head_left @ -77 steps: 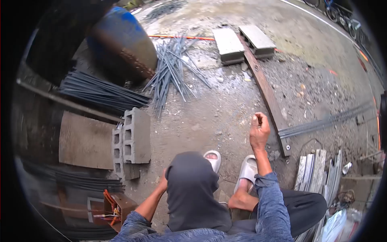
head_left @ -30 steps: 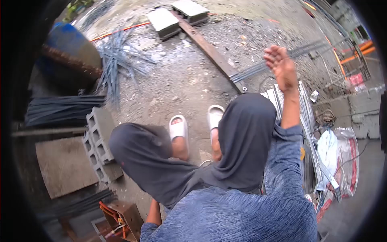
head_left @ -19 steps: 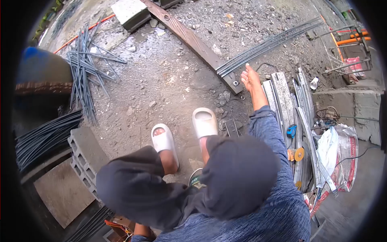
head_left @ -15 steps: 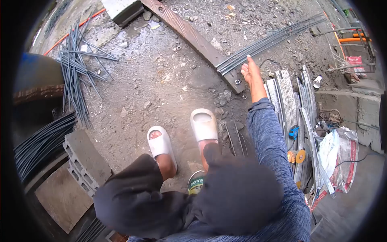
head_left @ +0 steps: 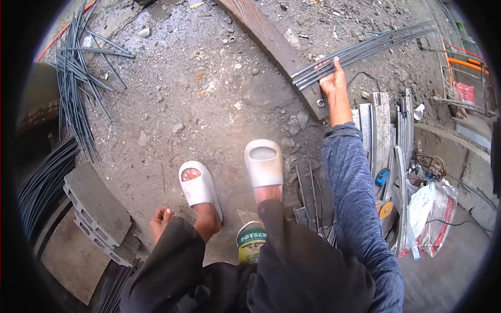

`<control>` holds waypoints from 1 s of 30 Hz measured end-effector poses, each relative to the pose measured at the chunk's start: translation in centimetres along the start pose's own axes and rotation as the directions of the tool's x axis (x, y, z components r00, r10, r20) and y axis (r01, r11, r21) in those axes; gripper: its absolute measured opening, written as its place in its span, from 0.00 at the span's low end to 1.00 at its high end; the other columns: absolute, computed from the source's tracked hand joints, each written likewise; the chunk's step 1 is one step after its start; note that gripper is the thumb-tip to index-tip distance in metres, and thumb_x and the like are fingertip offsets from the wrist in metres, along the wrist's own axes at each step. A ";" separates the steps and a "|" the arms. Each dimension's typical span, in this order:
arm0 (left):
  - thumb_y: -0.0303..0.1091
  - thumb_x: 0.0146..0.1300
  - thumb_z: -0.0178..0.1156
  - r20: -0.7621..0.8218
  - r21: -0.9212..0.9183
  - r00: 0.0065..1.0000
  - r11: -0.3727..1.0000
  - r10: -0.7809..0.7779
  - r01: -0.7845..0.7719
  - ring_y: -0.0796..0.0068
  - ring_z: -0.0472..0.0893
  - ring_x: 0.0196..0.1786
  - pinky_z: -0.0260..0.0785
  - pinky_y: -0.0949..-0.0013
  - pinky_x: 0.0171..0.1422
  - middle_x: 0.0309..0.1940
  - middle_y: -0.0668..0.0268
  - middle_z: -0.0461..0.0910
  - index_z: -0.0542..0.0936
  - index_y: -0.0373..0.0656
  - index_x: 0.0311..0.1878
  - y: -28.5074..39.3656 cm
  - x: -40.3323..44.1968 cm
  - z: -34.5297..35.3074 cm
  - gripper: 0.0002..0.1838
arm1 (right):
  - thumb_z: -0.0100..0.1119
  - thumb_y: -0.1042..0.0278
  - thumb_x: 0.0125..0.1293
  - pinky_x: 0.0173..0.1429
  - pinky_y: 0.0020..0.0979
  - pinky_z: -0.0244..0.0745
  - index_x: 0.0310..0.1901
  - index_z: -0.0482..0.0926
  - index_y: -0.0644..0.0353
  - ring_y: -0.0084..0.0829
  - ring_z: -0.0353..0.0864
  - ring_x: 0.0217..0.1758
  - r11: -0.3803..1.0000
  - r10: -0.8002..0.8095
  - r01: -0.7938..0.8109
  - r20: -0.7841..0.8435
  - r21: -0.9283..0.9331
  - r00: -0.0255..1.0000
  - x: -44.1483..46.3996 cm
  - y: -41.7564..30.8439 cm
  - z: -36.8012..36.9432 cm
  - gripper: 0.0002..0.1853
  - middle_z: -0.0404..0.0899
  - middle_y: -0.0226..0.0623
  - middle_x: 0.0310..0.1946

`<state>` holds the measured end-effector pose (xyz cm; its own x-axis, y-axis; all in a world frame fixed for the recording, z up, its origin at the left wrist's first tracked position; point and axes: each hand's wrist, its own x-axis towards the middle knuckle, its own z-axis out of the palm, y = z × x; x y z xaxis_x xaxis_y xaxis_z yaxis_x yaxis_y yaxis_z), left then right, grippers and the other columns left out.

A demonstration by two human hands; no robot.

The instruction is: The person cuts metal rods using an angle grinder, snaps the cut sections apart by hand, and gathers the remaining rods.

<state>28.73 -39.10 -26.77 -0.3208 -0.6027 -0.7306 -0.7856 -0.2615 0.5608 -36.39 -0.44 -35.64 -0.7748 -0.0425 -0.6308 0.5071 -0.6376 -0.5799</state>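
Observation:
My right hand (head_left: 333,81) is closed around a small bundle of ribbed steel rods (head_left: 381,44), thumb on top and fingers curled beneath. The near ends of the rods lie over the end of a wooden beam (head_left: 266,41), while their far ends reach to the upper right. Beside my knee, my left hand (head_left: 159,223) is curled closed, and no object shows in its fingers. Part of it is hidden behind the trouser leg. A heap of cut steel rods (head_left: 78,73) lies on the ground at the upper left.
Between my legs stands a Boysen paint can (head_left: 251,241). At the left are a hollow concrete block (head_left: 99,201) and a bundle of dark rods (head_left: 44,190). Metal strips (head_left: 383,122), a blue tape measure (head_left: 382,177), a yellow disc (head_left: 385,209) and a sack (head_left: 443,214) lie at the right.
My right hand was open beside the steel rods and is now closed around them. My left hand has come into view by my knee. The view has shifted a little.

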 end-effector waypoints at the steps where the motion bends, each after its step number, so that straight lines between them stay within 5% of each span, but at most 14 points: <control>1: 0.37 0.76 0.65 0.036 0.011 0.997 0.998 0.062 -0.062 0.78 0.82 0.36 0.75 0.70 0.43 0.34 0.67 0.84 0.83 0.33 0.45 2.8 0.3 0.9 0.13 | 0.59 0.50 0.79 0.67 0.61 0.76 0.56 0.74 0.68 0.52 0.83 0.58 0.998 -0.022 0.021 -0.019 -0.053 1.000 0.3 0.0 0.0 0.24 0.82 0.52 0.53; 6: 0.38 0.77 0.63 0.240 0.155 0.916 0.919 0.321 -0.363 0.77 0.83 0.40 0.76 0.71 0.47 0.40 0.63 0.86 0.82 0.33 0.53 13.4 5.5 3.9 0.15 | 0.48 0.64 0.84 0.64 0.63 0.79 0.53 0.74 0.67 0.51 0.84 0.50 0.989 0.001 -0.018 -0.114 -0.147 0.993 1.0 -0.4 -1.0 0.13 0.82 0.52 0.48; 14: 0.40 0.77 0.62 0.488 0.209 0.703 0.713 0.517 -0.669 0.72 0.86 0.49 0.78 0.65 0.58 0.46 0.59 0.88 0.81 0.30 0.60 33.6 4.7 13.0 0.21 | 0.47 0.65 0.84 0.58 0.53 0.84 0.51 0.74 0.71 0.47 0.85 0.49 0.974 -0.029 0.036 0.035 -0.224 0.999 -10.7 4.1 2.6 0.14 0.82 0.54 0.46; 19: 0.48 0.76 0.61 0.690 0.144 0.473 0.537 0.547 -0.831 0.63 0.87 0.49 0.77 0.63 0.59 0.45 0.53 0.88 0.81 0.27 0.59 37.5 4.5 20.8 0.27 | 0.51 0.65 0.83 0.59 0.44 0.85 0.52 0.75 0.68 0.40 0.86 0.50 0.987 0.120 -0.093 0.208 -0.133 0.971 -20.4 13.2 6.8 0.13 0.83 0.47 0.45; 21: 0.51 0.76 0.60 0.776 0.152 0.370 0.419 0.510 -0.895 0.62 0.89 0.45 0.80 0.62 0.52 0.42 0.52 0.89 0.82 0.29 0.56 36.2 6.0 25.0 0.27 | 0.53 0.65 0.82 0.59 0.41 0.85 0.56 0.75 0.66 0.35 0.86 0.51 0.969 0.242 -0.230 0.152 -0.090 0.958 -25.9 15.9 10.0 0.13 0.84 0.43 0.46; 24: 0.48 0.77 0.61 0.904 0.300 0.428 0.736 -0.015 -0.607 0.58 0.90 0.38 0.82 0.56 0.41 0.38 0.47 0.89 0.83 0.28 0.51 34.9 7.9 28.9 0.25 | 0.52 0.67 0.83 0.58 0.39 0.85 0.58 0.75 0.61 0.31 0.86 0.53 0.896 0.439 -0.435 0.316 -0.087 0.841 -30.2 22.0 8.9 0.11 0.83 0.36 0.48; 27: 0.45 0.78 0.61 0.903 0.276 0.373 0.952 -0.211 -0.129 0.65 0.89 0.32 0.81 0.60 0.32 0.33 0.55 0.89 0.83 0.33 0.45 31.5 7.8 26.9 0.19 | 0.55 0.65 0.81 0.57 0.36 0.83 0.58 0.76 0.58 0.28 0.84 0.55 0.813 0.570 -0.566 0.379 -0.134 0.729 -32.6 26.0 8.2 0.11 0.83 0.31 0.51; 28: 0.40 0.78 0.62 0.919 0.255 0.334 0.962 -0.210 -0.095 0.73 0.86 0.29 0.78 0.68 0.29 0.29 0.61 0.87 0.82 0.35 0.41 29.9 8.4 26.0 0.15 | 0.56 0.64 0.81 0.56 0.35 0.82 0.58 0.76 0.58 0.26 0.83 0.57 0.784 0.609 -0.600 0.385 -0.159 0.694 -33.1 26.9 7.3 0.11 0.83 0.30 0.52; 30: 0.39 0.78 0.62 0.888 0.272 0.409 0.956 -0.208 -0.106 0.74 0.84 0.27 0.77 0.69 0.29 0.28 0.62 0.86 0.82 0.35 0.41 28.2 9.0 24.1 0.15 | 0.60 0.62 0.78 0.57 0.33 0.80 0.59 0.76 0.57 0.24 0.81 0.58 0.699 0.711 -0.509 0.411 -0.503 0.571 -32.5 27.6 5.7 0.14 0.82 0.28 0.54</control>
<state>-9.10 -33.71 -26.91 -0.4382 0.4774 -0.7616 -0.8613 0.0193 0.5077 0.64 -21.05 -28.15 -0.2367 -0.7936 -0.5605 0.9385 -0.0374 -0.3433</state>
